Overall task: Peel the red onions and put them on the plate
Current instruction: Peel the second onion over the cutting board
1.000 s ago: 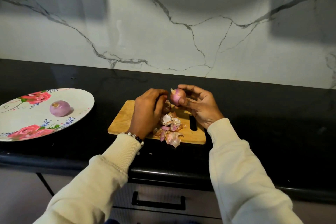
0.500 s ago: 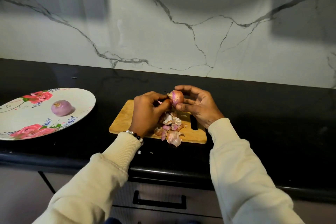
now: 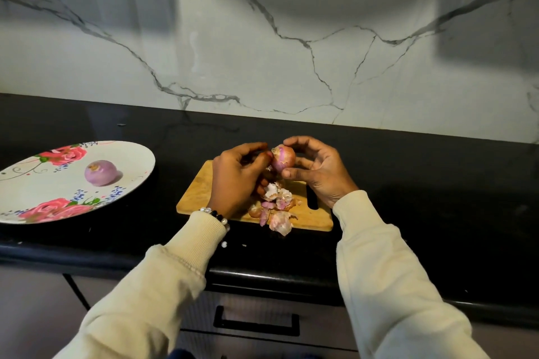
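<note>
Two onions in play here, one done and one mid-peel. Biggest thing around the hands is the black countertop (image 3: 408, 183) with the marble-look wall behind it. Well off to the left of the left hand sits the floral plate (image 3: 35, 183), and the peeled onion (image 3: 100, 172) is lying on it already, pale purple and bare.

Right under both hands is the wooden cutting board (image 3: 198, 192), with a heap of papery onion skins (image 3: 275, 207) below and between the wrists, a few hanging over the near edge.

The second red onion (image 3: 283, 158) is held up just above the board, between the two hands. It looks like it has plenty of reddish outer skin on it, so I'd say we're in the middle of peeling number two, roughly halfway through the job.

The right hand (image 3: 318, 172) is curled round the onion, fingers over the top and thumb underneath, a proper grip. The left hand (image 3: 236, 181) has its fingers bent in with the tips pinching at the onion's left side, where a loose bit of skin seems to hang. Can't really see exactly what it's got hold of.

Next move, I reckon: pull that flap away while the right hand turns the onion, without dropping it.
</note>
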Demonstrator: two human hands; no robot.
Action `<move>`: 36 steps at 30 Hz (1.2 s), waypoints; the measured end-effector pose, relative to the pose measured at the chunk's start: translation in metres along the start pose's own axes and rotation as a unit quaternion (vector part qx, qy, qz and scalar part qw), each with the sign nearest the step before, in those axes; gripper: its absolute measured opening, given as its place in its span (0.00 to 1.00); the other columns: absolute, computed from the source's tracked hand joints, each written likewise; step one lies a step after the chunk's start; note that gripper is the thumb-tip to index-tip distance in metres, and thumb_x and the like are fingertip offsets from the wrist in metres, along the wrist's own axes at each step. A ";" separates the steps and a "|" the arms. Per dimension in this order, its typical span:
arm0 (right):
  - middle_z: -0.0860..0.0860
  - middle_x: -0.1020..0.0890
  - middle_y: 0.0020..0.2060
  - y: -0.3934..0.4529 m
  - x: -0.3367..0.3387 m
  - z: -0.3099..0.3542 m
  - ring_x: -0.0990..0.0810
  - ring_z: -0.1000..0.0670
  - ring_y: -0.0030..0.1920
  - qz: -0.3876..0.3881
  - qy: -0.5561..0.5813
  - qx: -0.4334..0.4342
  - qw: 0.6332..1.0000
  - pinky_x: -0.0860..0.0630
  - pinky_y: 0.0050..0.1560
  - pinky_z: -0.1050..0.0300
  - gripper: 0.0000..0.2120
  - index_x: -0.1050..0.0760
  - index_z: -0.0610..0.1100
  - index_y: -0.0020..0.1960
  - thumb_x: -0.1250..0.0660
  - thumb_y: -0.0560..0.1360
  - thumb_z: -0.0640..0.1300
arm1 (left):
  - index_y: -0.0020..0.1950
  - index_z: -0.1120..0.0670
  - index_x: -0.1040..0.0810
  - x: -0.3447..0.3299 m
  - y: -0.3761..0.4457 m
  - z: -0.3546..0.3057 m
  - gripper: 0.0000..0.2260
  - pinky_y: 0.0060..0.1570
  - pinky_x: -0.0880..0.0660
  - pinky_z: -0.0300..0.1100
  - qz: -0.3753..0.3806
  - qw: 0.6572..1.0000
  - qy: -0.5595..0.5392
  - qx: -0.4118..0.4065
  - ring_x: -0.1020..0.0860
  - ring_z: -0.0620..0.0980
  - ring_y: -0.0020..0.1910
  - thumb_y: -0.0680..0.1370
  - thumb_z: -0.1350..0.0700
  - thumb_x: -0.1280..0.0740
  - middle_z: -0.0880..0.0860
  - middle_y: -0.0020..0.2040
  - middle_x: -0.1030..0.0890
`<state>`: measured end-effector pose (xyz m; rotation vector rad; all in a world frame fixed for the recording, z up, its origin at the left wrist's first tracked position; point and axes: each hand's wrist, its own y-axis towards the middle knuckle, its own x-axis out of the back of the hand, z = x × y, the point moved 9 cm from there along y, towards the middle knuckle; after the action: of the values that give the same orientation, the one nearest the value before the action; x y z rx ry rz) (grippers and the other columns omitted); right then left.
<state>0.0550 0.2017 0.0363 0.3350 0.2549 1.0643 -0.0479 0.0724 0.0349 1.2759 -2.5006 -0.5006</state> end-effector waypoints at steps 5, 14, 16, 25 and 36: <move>0.48 0.18 0.55 0.000 -0.003 -0.002 0.18 0.44 0.58 0.018 -0.008 -0.004 1.000 0.20 0.57 0.46 0.24 0.22 0.45 0.55 0.22 0.61 0.34 | 0.63 0.53 0.20 -0.009 0.001 0.004 0.18 0.46 0.18 0.51 0.058 0.998 0.028 -0.005 0.16 0.50 0.43 0.75 0.50 0.27 0.50 0.49 0.15; 0.37 0.19 0.55 0.002 0.010 -0.008 0.17 0.34 0.55 -0.046 0.039 -0.036 0.998 0.18 0.51 0.37 0.16 0.22 0.39 0.52 0.25 0.66 0.37 | 0.63 0.53 0.20 -0.009 -0.003 -0.020 0.13 0.50 0.20 0.40 0.051 0.984 0.110 -0.127 0.19 0.41 0.51 0.79 0.58 0.32 0.49 0.55 0.17; 0.39 0.19 0.56 0.002 0.009 -0.009 0.18 0.36 0.58 -0.034 0.022 -0.038 0.998 0.20 0.56 0.36 0.21 0.22 0.41 0.57 0.24 0.65 0.38 | 0.63 0.52 0.20 -0.009 -0.003 -0.021 0.13 0.52 0.20 0.41 0.050 0.982 0.114 -0.142 0.20 0.42 0.54 0.80 0.59 0.33 0.49 0.57 0.17; 0.42 0.19 0.59 0.001 0.004 -0.001 0.20 0.37 0.60 -0.012 0.003 -0.010 1.000 0.20 0.58 0.41 0.26 0.19 0.45 0.57 0.20 0.60 0.37 | 0.62 0.53 0.19 -0.001 0.000 -0.018 0.13 0.53 0.22 0.37 0.005 0.989 0.086 -0.116 0.21 0.39 0.53 0.78 0.57 0.30 0.46 0.55 0.18; 0.55 0.18 0.49 -0.001 0.000 0.010 0.20 0.49 0.57 -0.018 -0.079 0.040 0.996 0.24 0.65 0.41 0.22 0.22 0.47 0.51 0.22 0.63 0.28 | 0.63 0.56 0.21 -0.012 -0.001 -0.004 0.14 0.53 0.20 0.45 0.069 0.997 -0.012 -0.027 0.17 0.44 0.51 0.77 0.61 0.31 0.49 0.52 0.15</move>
<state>0.0594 0.2001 0.0447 0.4814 0.1620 0.9882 -0.0388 0.0816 0.0367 1.0742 -2.5535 -0.5493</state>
